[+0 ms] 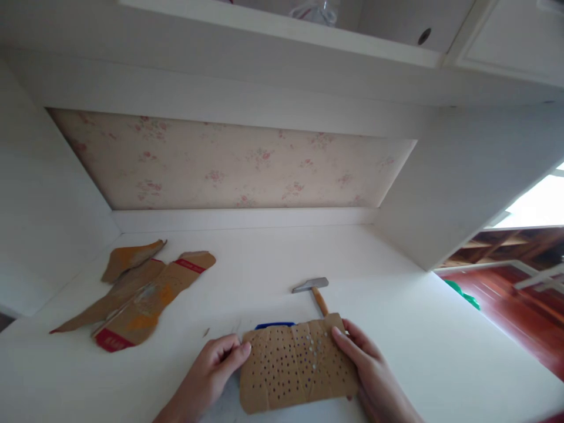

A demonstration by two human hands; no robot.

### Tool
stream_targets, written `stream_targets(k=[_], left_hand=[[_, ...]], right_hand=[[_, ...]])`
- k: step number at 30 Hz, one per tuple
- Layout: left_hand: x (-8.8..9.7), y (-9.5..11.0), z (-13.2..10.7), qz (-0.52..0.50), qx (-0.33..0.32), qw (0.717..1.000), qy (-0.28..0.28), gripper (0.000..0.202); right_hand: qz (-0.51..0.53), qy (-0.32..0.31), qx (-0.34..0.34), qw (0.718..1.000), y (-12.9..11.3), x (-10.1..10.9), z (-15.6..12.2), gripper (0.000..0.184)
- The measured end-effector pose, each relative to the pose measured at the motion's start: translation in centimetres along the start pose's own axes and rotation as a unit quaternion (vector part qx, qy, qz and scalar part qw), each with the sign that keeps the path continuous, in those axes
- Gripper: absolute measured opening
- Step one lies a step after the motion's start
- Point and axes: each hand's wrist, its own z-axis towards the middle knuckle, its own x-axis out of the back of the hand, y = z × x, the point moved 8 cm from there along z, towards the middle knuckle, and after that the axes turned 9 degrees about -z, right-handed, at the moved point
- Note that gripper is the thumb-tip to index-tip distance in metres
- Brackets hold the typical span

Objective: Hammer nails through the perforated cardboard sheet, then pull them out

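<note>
Head view: I count one shelf (264,24), clear plastic (315,13) inside; one hammer (318,296); one holed card (286,367), gripped by left hand (220,364) and right hand (369,361).

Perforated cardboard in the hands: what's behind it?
A blue object and hammer show past the top edge; anything else behind the cardboard is covered, including the blue object's lower part.
</note>
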Motion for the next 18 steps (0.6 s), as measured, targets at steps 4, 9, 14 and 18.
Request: stream_targets(k=[4, 9, 14, 18], left_hand=[[0.2, -0.2, -0.2, -0.086, -0.005, 0.996, 0.012, 0.062], [1.3, -0.9, 0.5, -0.174, 0.012, 0.983, 0.059, 0.066], [1.9, 1.7, 1.6, -0.108, -0.043, 0.989, 0.087, 0.052], [-0.1, 4.0, 2.2, -0.039, -0.082, 0.996, -0.006, 0.040]], right_hand=[[0.078, 0.016, 0.019, 0.997, -1.2, -0.4, 0.0, 0.035], [0.171, 0.125, 0.054, 0.976, -5.0, 0.5, 0.5, 0.037], [0.185, 0.045, 0.136, 0.972, -8.1, -3.0, 4.3, 0.020], [0.184, 0.017, 0.151, 0.971, -7.9, -5.9, 7.7, 0.020]])
